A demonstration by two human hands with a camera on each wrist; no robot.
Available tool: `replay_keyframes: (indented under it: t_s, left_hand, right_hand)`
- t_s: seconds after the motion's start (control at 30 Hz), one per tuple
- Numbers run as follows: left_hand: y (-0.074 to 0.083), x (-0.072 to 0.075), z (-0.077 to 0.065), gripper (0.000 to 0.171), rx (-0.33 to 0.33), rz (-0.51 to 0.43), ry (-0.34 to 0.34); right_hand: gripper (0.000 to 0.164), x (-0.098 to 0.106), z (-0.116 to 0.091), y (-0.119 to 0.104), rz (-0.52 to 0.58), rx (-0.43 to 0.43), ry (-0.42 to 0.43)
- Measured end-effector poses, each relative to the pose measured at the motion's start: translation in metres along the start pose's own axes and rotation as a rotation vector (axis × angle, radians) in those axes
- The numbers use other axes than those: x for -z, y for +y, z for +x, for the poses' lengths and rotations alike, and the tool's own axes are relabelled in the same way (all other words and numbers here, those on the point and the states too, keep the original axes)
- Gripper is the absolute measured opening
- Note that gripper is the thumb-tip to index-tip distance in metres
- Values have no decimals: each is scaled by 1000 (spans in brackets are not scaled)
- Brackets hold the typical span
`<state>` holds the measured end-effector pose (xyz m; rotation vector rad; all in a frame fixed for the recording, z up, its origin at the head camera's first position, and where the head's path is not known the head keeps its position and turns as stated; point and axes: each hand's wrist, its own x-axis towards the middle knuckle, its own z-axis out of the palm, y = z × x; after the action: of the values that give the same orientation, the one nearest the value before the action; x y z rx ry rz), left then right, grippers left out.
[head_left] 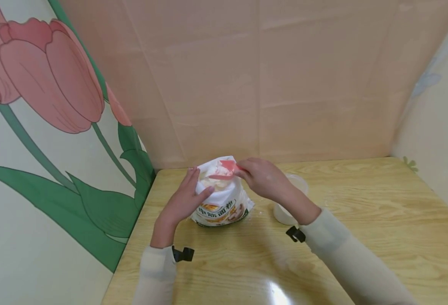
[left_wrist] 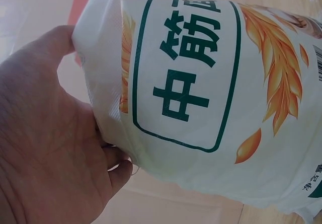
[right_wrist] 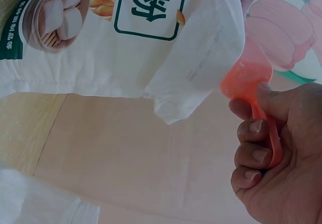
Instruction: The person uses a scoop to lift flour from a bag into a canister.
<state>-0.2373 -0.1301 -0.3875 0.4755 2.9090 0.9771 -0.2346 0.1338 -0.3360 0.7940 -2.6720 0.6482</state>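
A white bag of flour [head_left: 224, 207] stands upright on the table, its mouth open and its top edge folded outward. My left hand [head_left: 183, 199] grips the bag by its left rim, thumb at the near side and fingers round the far side. In my right hand [head_left: 263, 178] is a coral-pink scoop [head_left: 227, 167], held by its handle over the bag's mouth, with white flour in it. The right wrist view shows the fingers curled round the scoop's handle [right_wrist: 274, 146]; part of its bowl is hidden behind the bag's rim.
A round translucent plastic tub [head_left: 285, 214] stands right of the bag, partly behind my right forearm. The wood-grain table [head_left: 361, 212] ends at a beige-covered back wall [head_left: 304, 84]. A wall with painted tulips [head_left: 52, 76] rises close on the left.
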Motion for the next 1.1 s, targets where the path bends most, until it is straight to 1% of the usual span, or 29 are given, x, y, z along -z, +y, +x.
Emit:
replay_keyframes:
  t_s: [0.13, 0.3, 0.4, 0.57, 0.7, 0.8, 0.93, 1.1]
  left_hand:
    - [1, -1, 1, 103, 4, -1, -1]
    - [2, -1, 2, 96, 9, -6, 0]
    - [3, -1, 3, 93, 8, -11, 1]
    - [5, -1, 3, 98, 17, -5, -10]
    - [5, -1, 3, 94, 23, -2, -9]
    - [5, -1, 3, 94, 26, -6, -11]
    - [5, -1, 3, 99, 29, -7, -18]
    - [4, 0, 4, 93, 29, -5, -18]
  right_hand:
    - [25, -1, -1, 3, 1, 1, 7]
    - [22, 0, -2, 7, -5, 7, 21]
    - [20, 1, -3, 8, -5, -2, 14]
    - [23, 5, -5, 10, -3, -16, 1]
    - [26, 9, -6, 12, 0, -12, 7]
    - [23, 11, -7, 15, -3, -8, 13]
    - [21, 14, -8, 20, -9, -16, 12]
    - [21, 18, -9, 25, -7, -31, 20]
